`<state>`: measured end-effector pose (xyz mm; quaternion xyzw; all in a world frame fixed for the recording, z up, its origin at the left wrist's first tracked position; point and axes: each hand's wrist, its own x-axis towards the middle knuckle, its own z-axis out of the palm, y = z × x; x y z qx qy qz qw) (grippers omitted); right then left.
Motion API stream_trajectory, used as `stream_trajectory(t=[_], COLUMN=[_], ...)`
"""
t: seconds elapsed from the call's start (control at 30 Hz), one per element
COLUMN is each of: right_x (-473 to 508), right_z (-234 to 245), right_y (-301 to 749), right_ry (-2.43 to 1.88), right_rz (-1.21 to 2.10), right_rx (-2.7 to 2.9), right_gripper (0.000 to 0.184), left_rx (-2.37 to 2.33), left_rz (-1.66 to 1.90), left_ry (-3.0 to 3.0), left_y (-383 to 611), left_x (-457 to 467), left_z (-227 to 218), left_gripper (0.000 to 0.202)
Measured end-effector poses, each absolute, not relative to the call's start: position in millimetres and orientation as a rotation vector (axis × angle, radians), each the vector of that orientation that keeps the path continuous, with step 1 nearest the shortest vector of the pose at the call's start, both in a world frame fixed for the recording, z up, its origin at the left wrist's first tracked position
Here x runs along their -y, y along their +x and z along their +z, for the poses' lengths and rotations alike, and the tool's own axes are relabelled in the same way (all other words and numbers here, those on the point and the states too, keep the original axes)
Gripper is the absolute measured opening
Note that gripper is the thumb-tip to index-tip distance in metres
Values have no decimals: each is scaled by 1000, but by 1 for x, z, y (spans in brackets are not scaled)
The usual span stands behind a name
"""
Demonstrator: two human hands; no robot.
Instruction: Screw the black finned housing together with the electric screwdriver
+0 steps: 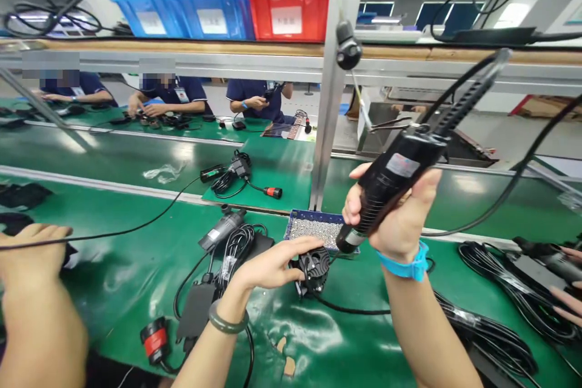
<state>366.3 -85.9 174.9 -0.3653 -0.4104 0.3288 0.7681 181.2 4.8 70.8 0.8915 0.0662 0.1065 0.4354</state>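
My left hand (273,264), with a dark bangle at the wrist, grips a round black ribbed part (315,271) on the green bench, thumb at its side and fingers over its top. A black cable runs from the part to the right. Raised at the right, my right hand (404,218), wearing a blue wristband, is wrapped around a black electric screwdriver (393,173). The tool's lower end points down and left, above the blue tray of small metal screws (318,230). Its tip and the part's underside cannot be made out.
Coiled cables with a grey adapter (222,230) and a red-ringed connector (154,339) lie left of me. More coiled cable (488,333) lies right. Co-workers' hands show at the left (31,248) and right edges. A metal post (330,91) rises behind the tray; bins (291,12) stand overhead.
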Motion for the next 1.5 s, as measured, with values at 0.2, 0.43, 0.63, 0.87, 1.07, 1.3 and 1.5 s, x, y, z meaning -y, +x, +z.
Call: stream_trajectory(t=[0.2, 0.43, 0.63, 0.87, 1.07, 1.3, 1.5], right_x=[87, 92, 90, 93, 64, 114, 184], right_z=[163, 158, 140, 163, 141, 65, 24], right_y=[361, 353, 347, 364, 411, 405, 370], right_ry=[-718, -658, -629, -641, -1066, -1409, -1179], right_rz=[893, 1026, 1005, 1000, 701, 701, 1419], right_rx=[952, 1104, 1186, 1050, 880, 884, 717], right_gripper=[72, 80, 80, 73, 66, 95, 63], left_rx=[-464, -502, -531, -532, -664, -668, -629], left_rz=[508, 660, 645, 582, 749, 986, 972], left_ry=[2323, 2352, 2339, 2330, 2012, 1537, 1215], left_y=[200, 204, 201, 203, 201, 190, 206], left_x=[20, 25, 26, 26, 32, 36, 49], left_z=[52, 33, 36, 38, 37, 65, 82], left_gripper=[74, 61, 45, 63, 68, 51, 56])
